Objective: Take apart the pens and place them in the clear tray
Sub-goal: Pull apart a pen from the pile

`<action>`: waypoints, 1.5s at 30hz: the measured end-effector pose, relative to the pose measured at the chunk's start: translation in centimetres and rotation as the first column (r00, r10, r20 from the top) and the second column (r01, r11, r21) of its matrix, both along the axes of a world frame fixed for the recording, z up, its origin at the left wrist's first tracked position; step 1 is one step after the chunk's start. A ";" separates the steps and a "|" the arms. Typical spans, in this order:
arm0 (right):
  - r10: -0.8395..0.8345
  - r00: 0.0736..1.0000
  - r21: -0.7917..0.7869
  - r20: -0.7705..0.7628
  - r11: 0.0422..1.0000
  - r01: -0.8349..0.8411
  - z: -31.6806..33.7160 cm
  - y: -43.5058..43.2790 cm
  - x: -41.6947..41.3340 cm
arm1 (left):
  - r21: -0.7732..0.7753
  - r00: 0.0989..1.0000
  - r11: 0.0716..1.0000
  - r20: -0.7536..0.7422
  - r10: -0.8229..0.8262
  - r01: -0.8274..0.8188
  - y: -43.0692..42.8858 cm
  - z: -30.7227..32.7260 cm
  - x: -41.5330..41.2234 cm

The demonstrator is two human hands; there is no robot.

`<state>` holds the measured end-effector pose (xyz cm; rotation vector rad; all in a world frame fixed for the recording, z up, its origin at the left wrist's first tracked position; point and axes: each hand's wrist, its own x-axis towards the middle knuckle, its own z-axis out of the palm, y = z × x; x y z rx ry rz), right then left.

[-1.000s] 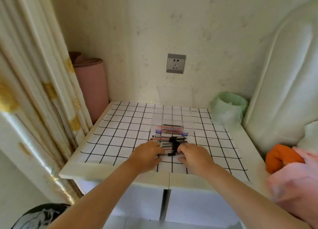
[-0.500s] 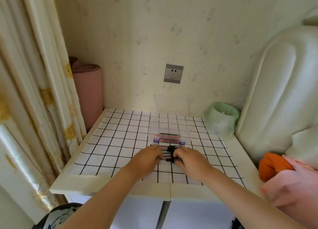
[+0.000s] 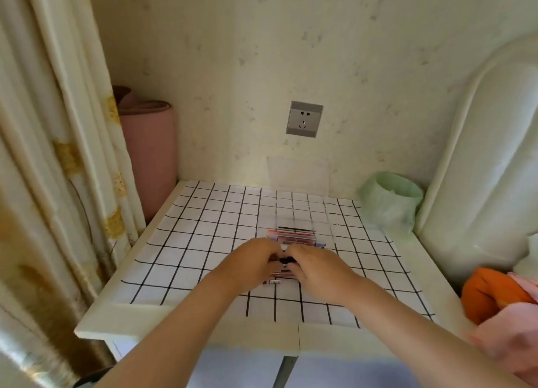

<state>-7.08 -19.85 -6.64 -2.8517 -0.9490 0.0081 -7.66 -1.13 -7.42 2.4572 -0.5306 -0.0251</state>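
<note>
While loose pens (image 3: 273,282) are spread on the white black-gridded table (image 3: 203,242) under the hands, a short black pen (image 3: 287,260) is pinched between the left hand (image 3: 253,266) and right hand (image 3: 317,266). The clear plastic tray (image 3: 326,231) is parked just past them at 12 o'clock, red and black pen parts (image 3: 294,236) laid inside.

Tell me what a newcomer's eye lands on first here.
First, the two hands meeting mid-table: the left hand and right hand both grip a black pen between them. Next, the black-gridded table beneath, with the clear tray just behind the hands, red and black pen parts lying in it. Then the grey wall socket above.
</note>
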 end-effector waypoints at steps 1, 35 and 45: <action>-0.003 1.000 0.004 -0.016 1.000 0.003 0.0 0.0 0.2 | 0.008 1.000 1.000 0.003 0.000 0.000 -0.2 0.1 0.4; -0.263 0.928 0.087 -0.266 0.952 0.295 -1.6 -11.4 5.9 | 0.256 0.999 0.965 0.035 0.041 -0.049 -4.7 0.4 4.3; -0.238 0.961 0.009 -0.142 0.970 0.241 -0.6 -10.1 6.9 | 0.244 1.000 0.970 0.027 0.001 -0.007 -5.1 -0.3 5.4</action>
